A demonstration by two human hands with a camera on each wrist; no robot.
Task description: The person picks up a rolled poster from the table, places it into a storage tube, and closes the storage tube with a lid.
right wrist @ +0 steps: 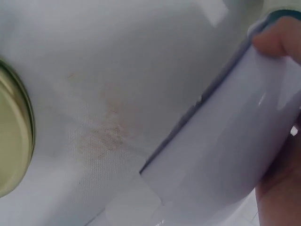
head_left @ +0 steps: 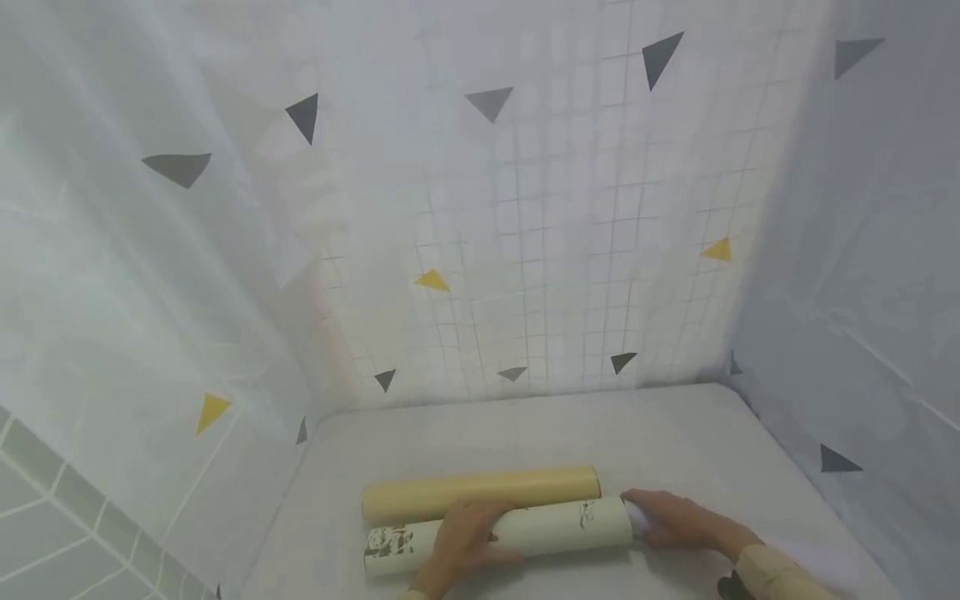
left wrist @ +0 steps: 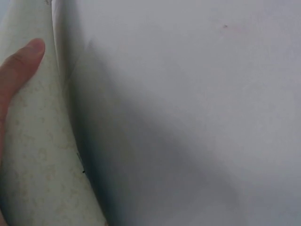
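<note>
A pale cardboard tube [head_left: 555,529] with dark printed drawings lies across the white surface. My left hand [head_left: 468,533] grips it left of its middle, thumb on the near side; in the left wrist view, the thumb [left wrist: 28,59] presses along the tube wall [left wrist: 42,155]. At the tube's right end, my right hand [head_left: 678,521] holds a rolled white sheet [right wrist: 230,127] that meets the tube's mouth [right wrist: 284,12]. The roll extends right beneath my forearm. Just behind the pale tube lies a yellow tube [head_left: 480,492], parallel to it.
A round yellow-green lid [right wrist: 11,132] sits left of the roll in the right wrist view. White sheeting [head_left: 525,208] with grey and yellow triangles hangs around the surface [head_left: 675,417] at the back and both sides. Grey tiles [head_left: 60,492] show at lower left.
</note>
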